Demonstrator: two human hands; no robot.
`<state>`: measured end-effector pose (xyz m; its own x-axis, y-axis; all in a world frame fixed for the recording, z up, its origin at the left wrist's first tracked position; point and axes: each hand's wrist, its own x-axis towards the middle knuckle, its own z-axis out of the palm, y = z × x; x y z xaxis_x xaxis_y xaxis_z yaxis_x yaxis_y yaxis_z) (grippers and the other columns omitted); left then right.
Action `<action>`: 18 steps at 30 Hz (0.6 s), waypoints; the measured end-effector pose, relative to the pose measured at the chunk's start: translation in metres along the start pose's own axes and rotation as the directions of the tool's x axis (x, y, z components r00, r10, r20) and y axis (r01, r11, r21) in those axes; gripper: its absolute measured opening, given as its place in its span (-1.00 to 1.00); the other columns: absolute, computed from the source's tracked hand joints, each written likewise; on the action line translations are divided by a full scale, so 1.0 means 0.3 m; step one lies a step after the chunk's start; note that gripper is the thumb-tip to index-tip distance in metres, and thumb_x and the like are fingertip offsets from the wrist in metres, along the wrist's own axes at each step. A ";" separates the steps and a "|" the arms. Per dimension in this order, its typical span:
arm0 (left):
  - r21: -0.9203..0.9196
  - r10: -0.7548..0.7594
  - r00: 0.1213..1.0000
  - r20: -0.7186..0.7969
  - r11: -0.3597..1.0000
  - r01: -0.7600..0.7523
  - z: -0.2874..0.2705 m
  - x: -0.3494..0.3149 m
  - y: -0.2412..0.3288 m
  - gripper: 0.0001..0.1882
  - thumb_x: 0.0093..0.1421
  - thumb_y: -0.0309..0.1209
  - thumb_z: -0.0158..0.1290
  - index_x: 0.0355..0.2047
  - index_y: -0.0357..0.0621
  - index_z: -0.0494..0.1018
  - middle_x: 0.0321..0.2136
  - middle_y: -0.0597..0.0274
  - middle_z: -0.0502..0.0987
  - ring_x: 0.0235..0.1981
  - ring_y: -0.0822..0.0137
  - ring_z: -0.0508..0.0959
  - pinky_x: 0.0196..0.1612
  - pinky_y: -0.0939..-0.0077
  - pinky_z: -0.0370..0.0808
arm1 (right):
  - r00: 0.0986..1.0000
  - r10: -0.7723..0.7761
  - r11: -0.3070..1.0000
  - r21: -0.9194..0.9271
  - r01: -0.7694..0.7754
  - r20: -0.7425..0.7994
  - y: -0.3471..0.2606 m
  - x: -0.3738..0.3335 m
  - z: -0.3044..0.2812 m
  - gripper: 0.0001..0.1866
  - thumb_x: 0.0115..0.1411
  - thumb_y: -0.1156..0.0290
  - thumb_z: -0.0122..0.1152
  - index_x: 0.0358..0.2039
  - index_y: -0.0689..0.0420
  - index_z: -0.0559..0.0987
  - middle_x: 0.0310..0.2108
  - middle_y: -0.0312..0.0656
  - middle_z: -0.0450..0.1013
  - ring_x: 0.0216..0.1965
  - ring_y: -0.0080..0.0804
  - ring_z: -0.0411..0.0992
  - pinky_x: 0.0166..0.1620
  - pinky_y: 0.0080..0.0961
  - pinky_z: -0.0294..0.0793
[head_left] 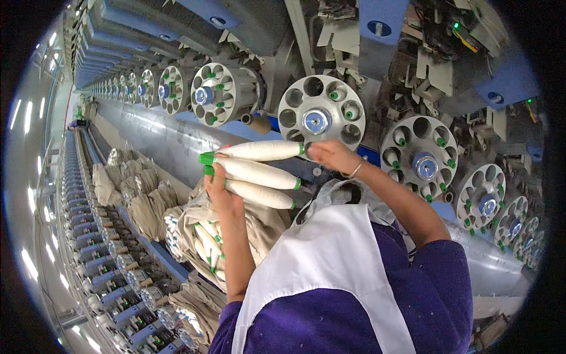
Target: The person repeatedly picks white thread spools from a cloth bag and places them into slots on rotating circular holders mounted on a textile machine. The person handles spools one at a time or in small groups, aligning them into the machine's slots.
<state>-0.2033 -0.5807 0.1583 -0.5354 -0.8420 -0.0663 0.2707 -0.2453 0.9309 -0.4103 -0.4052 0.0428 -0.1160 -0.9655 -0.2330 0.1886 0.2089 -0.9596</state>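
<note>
My left hand (218, 184) is closed round the green tube ends of three white yarn bobbins (259, 171), which fan out to the right. Just past the tip of the uppermost bobbin (265, 150), my right hand (335, 157) has its fingers curled together; whether they pinch a thread is too small to tell. Directly beyond that hand stands a round grey bobbin magazine (299, 122) with a blue-and-silver hub. Its upper-right pockets hold several green-tipped bobbins (351, 110), while pockets on its left side look dark.
More magazines (420, 154) line the machine to both sides, many holding green-tipped bobbins. Below my left forearm, a beige cloth sack (259, 227) bulges with bobbins. Other sacks (147, 206) sit farther left, beside a second row of machines (106, 259). A brown tube (257, 125) lies near the rail.
</note>
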 end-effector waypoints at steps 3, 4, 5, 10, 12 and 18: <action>-0.024 0.005 0.995 -0.102 1.000 -0.008 -0.011 -0.024 -0.039 -0.63 0.21 -0.25 0.10 -0.14 -0.30 0.38 -0.05 0.01 0.44 -0.07 0.17 0.47 0.04 0.25 0.45 | 0.897 -0.034 0.995 -0.098 -0.011 -0.441 -0.003 -0.028 -0.056 -0.67 0.35 0.20 -0.06 -0.48 0.13 0.44 -0.57 -0.39 0.33 -0.59 -0.61 0.27 -0.46 -0.60 0.34; -0.038 -0.012 0.994 -0.108 0.999 0.008 -0.010 -0.029 -0.047 -0.64 0.20 -0.25 0.11 -0.14 -0.29 0.39 -0.06 0.02 0.45 -0.08 0.17 0.47 0.04 0.27 0.44 | 0.902 -0.122 0.987 0.044 0.154 -0.414 -0.010 -0.041 -0.068 -0.67 0.35 0.21 -0.06 -0.48 0.13 0.44 -0.54 -0.36 0.37 -0.55 -0.57 0.30 -0.44 -0.56 0.36; -0.078 -0.013 0.997 -0.073 0.997 0.008 -0.006 -0.031 -0.053 -0.64 0.20 -0.25 0.11 -0.14 -0.28 0.39 -0.06 0.03 0.45 -0.08 0.18 0.47 0.04 0.28 0.44 | 0.907 -0.134 0.955 0.193 0.226 -0.400 -0.018 -0.051 -0.085 -0.67 0.35 0.22 -0.06 -0.48 0.14 0.45 -0.50 -0.32 0.40 -0.52 -0.53 0.34 -0.42 -0.53 0.38; -0.019 -0.073 0.997 -0.020 0.997 0.072 0.054 -0.030 -0.116 -0.62 0.20 -0.27 0.11 -0.09 -0.30 0.40 -0.08 0.06 0.46 -0.09 0.21 0.47 0.04 0.32 0.43 | 0.905 0.037 0.425 0.826 0.370 -0.425 -0.022 -0.048 -0.116 -0.71 0.35 0.24 -0.03 -0.50 0.09 0.37 -0.50 -0.33 0.38 -0.52 -0.51 0.37 -0.47 -0.55 0.37; -0.014 -0.113 0.994 0.005 0.994 0.113 0.078 -0.021 -0.140 -0.64 0.20 -0.30 0.11 -0.09 -0.29 0.41 -0.11 0.12 0.47 -0.12 0.26 0.48 0.02 0.35 0.44 | 0.925 -0.160 0.335 0.863 0.378 -0.344 -0.012 -0.056 -0.150 -0.73 0.34 0.23 -0.02 -0.47 0.08 0.38 -0.48 -0.31 0.42 -0.50 -0.45 0.44 -0.49 -0.48 0.40; 0.156 -0.171 0.985 -0.028 0.972 0.174 0.165 -0.020 -0.218 -0.71 0.17 -0.38 0.13 -0.12 -0.23 0.44 -0.27 0.27 0.49 -0.26 0.41 0.47 -0.15 0.49 0.43 | 0.715 -0.514 0.637 -0.769 -0.052 -0.474 0.036 -0.247 -0.187 -0.81 0.19 0.23 0.15 -0.34 0.06 0.47 -0.61 -0.23 0.29 -0.58 -0.11 0.39 -0.44 -0.43 0.43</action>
<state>-0.2575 -0.5359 0.1155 -0.5514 -0.8006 -0.2347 0.0451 -0.3095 0.9498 -0.4543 -0.3228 0.0409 -0.6422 -0.7242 0.2513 -0.6235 0.3028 -0.7208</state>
